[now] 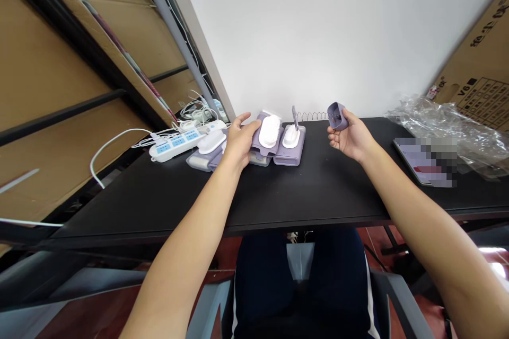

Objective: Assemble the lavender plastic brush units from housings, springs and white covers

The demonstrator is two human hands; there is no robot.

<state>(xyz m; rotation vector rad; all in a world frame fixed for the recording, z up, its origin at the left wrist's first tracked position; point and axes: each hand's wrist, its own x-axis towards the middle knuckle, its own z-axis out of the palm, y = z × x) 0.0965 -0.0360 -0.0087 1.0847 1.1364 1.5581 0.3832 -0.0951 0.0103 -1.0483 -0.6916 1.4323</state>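
Note:
My left hand (238, 140) is closed on the left side of a purple case with a white oval brush-like pad (270, 131). Right of it, on the black table, lies another purple case with a white pad (289, 145); a small dark plate (295, 116) stands upright from it. A thin coiled spring (314, 116) stretches from that plate to a hollow purple cap (334, 116). My right hand (352, 135) holds the cap above the table, its open side facing left. More purple pieces (204, 156) lie left of and partly behind my left hand.
At the left a white power strip (178, 144) lies with tangled white cables (194, 115) behind it. A phone (423, 161) and crumpled clear plastic (449, 127) are at the right. A cardboard box (481, 58) leans there, against the white wall (318, 21).

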